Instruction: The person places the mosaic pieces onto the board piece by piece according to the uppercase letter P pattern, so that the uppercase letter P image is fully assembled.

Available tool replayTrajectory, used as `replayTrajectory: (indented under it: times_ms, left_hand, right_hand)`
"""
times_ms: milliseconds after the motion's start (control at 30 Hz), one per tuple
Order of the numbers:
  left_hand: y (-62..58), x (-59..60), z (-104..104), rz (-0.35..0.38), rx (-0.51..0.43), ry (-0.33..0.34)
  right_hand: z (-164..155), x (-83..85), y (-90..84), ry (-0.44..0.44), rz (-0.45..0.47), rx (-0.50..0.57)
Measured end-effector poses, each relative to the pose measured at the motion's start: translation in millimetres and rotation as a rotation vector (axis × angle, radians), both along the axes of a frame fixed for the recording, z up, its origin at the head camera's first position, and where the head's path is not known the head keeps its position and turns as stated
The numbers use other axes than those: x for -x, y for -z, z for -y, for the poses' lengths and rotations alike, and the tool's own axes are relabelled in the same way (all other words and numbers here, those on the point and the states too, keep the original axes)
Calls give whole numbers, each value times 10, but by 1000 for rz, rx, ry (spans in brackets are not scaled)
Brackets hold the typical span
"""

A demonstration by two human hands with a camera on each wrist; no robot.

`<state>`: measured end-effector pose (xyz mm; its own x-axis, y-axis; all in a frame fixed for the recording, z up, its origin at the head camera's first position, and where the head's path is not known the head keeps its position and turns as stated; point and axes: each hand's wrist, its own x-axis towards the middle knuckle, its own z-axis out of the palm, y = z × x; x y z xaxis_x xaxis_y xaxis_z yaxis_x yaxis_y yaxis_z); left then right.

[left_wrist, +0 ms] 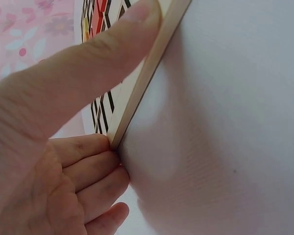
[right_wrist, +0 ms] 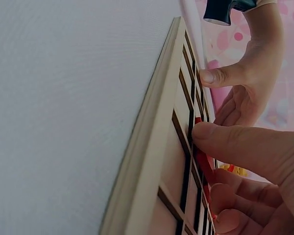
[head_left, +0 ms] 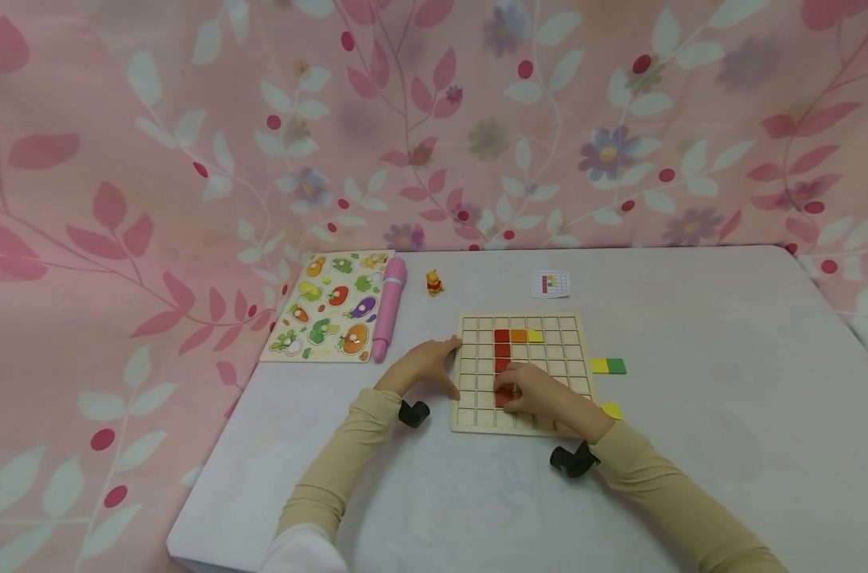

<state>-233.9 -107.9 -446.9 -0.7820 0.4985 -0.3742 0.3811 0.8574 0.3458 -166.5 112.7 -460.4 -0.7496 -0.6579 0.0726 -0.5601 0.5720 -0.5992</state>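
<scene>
Pink cloth printed with leaves and flowers [head_left: 190,119] hangs behind a pale table [head_left: 727,382], and a person in beige sleeves works at its middle. On the table lies a wooden grid board [head_left: 570,334] of square cells. A column of red tiles [head_left: 502,344] runs down it from the upper rows, with an orange tile [head_left: 519,336] and a yellow tile [head_left: 535,336] beside the top red one.

The left hand [head_left: 425,366] clasps the board's left edge; in the left wrist view the thumb lies over the frame and the fingers curl in against the edge below it. The right hand [head_left: 544,398] rests on the board's lower middle, fingers bent, fingertips pressing a red tile [head_left: 504,398] at the foot of the red column; the right wrist view shows the thumb on that tile.

Just right of the board lie a yellow and a green tile [head_left: 609,366] side by side, and another yellow tile [head_left: 611,411] nearer the right forearm. A small pattern card [head_left: 550,284] lies beyond the board. Further left are a small yellow bear figure [head_left: 434,282], a pink pen [head_left: 390,306] and a vegetable peg puzzle [head_left: 329,306].
</scene>
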Motion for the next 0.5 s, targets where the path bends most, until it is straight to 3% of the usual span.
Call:
replayTrajectory:
  times_ms: [167,500]
  left_hand:
    - [0,-2,-3,-28,1,17]
    - [9,3,-3,-15,1,16]
  right_hand:
    - [2,2,2,-7,-13,11]
    - [-33,9,-28,3,12,22]
